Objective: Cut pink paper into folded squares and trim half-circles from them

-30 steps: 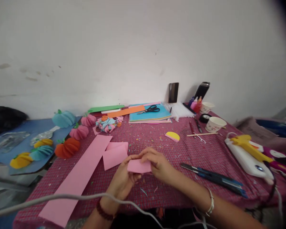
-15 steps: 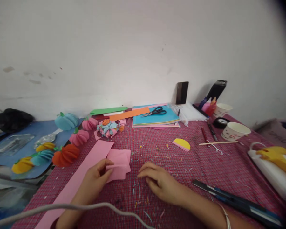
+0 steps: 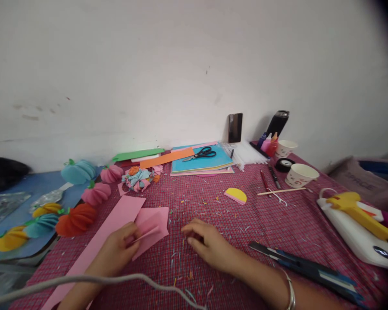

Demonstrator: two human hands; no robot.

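Note:
My left hand [image 3: 118, 249] pinches a square piece of pink paper [image 3: 151, 227] by its near left edge, lifting it at a tilt. Another pink sheet seems to lie just beneath it; their overlap is partly hidden. Under that wrist runs a long pink paper strip [image 3: 123, 215], flat on the checked cloth. Across from it, my right hand [image 3: 210, 247] hovers over the table with fingers loosely curved, thumb apart, and nothing in it. A folded yellow and pink half-circle [image 3: 236, 195] lies beyond the right hand.
Several paper pumpkins [image 3: 76, 219] stand at the left. Scissors [image 3: 202, 153] rest on coloured sheets [image 3: 197, 163] near the wall. At the right are a blue-black straightener-like tool [image 3: 307, 271], a yellow glue gun [image 3: 358, 211] and paper cups [image 3: 301, 175]. A grey cable [image 3: 142, 277] crosses the foreground.
My left hand has raised the pink paper from the flat sheets and tilted it. My right hand stays close by. The view has swung slightly to the right.

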